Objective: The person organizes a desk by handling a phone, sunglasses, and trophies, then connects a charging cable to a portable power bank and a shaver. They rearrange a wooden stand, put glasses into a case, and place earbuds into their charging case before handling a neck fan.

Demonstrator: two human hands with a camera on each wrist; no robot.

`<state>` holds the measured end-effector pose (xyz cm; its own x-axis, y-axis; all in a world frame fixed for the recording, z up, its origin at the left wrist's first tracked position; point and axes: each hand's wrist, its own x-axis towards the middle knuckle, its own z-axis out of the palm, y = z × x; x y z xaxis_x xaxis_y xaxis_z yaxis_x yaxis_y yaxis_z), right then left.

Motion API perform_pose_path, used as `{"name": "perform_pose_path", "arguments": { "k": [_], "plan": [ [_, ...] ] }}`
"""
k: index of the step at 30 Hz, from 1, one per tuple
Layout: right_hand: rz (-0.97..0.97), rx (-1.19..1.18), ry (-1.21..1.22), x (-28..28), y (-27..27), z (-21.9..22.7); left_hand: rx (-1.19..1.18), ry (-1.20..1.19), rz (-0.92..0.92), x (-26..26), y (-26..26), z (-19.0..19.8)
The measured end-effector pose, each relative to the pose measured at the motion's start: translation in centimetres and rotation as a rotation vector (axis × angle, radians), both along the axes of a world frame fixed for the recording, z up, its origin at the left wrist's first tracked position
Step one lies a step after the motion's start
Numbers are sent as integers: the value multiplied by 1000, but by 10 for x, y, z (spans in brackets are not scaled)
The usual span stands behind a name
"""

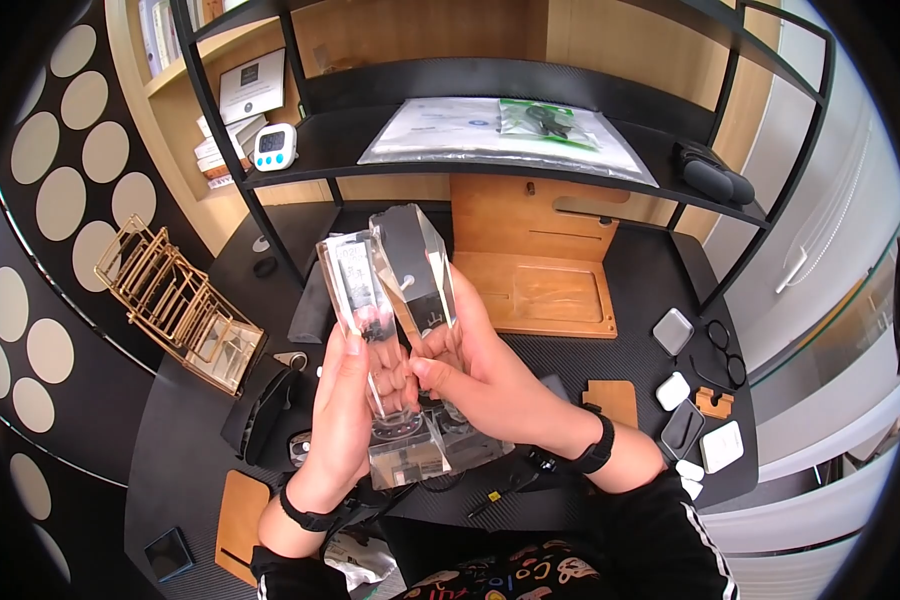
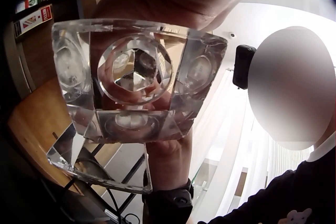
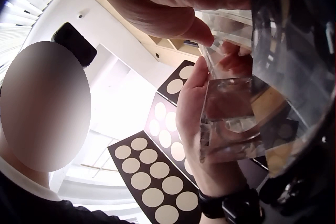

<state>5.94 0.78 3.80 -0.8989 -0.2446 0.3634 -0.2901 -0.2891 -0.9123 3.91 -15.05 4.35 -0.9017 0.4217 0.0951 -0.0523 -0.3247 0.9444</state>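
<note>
Two clear crystal trophies are held side by side over the desk. My left hand (image 1: 340, 415) grips the left crystal trophy (image 1: 354, 272), which has dark lettering on a pale patch near its top. My right hand (image 1: 495, 385) holds the right crystal trophy (image 1: 410, 248), its thumb laid across the front. Both trophies lean with their tops away from me, and their faceted bases are nearest my body. In the left wrist view a thick crystal base (image 2: 136, 127) with round hollows fills the middle. Fingers behind the blocks show only through the crystal.
A wooden stand (image 1: 535, 290) is behind the hands, under a black shelf (image 1: 340, 150) that carries a plastic-wrapped packet and a timer (image 1: 275, 147). A brass-coloured rack (image 1: 175, 300) stands left. Glasses (image 1: 718, 355) and several small cases lie right; a wooden board (image 1: 242, 520) lies front left.
</note>
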Motion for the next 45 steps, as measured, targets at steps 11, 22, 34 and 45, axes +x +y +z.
{"name": "perform_pose_path", "arguments": {
  "k": [11, 22, 34, 45],
  "plan": [
    [-12, 14, 3, 0, 0, 0, -2, -12, 25, 2, 1, 1],
    [-39, 85, -121, 4, 7, 10, 74, -15, -55, 1, 2, 5],
    [-45, 98, -47, 2, 6, 6, 63, -9, -74, 1, 0, 4],
    [-53, 118, -65, 2, 5, 3, 36, -4, -35, 1, 1, 3]
  ]
}}
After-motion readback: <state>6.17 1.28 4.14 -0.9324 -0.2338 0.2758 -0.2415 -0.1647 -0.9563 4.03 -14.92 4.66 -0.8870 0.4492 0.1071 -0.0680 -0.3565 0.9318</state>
